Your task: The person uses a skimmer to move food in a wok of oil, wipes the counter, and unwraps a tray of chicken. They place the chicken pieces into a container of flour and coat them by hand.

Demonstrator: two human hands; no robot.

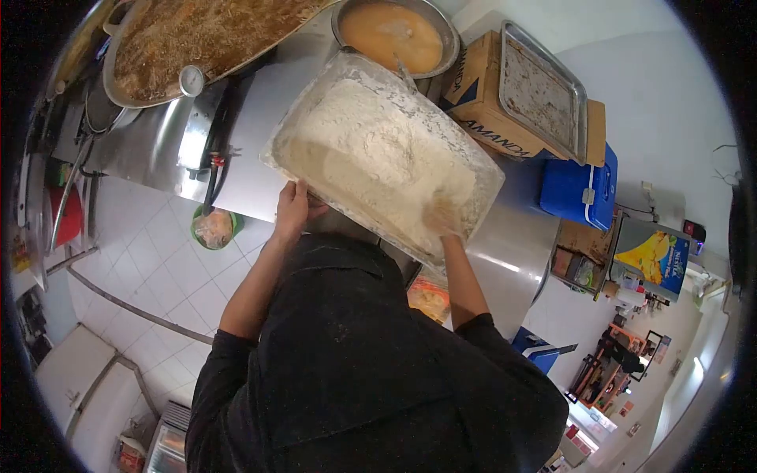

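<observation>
A large rectangular plastic tub (pixel 277 142) sits tilted to my view on the steel counter, its inner walls coated with white powder. Pale flour (pixel 371 130) is heaped toward its far side, with a thinner layer at the near side. My left hand (pixel 293 206) is closed around the tub's near left rim. Inside the right end of the tub, my right hand (pixel 443 217) touches the flour; motion blurs its fingers, and whether they hold anything cannot be made out.
A metal bowl of orange-brown liquid (pixel 394 35) stands behind the tub. At the upper left is a wide pan of bubbling oil (pixel 213 39) with a dial thermometer (pixel 191 80). A cardboard box (pixel 481 94) bearing a metal tray (pixel 544 94) and a blue cooler (pixel 579 185) stand right.
</observation>
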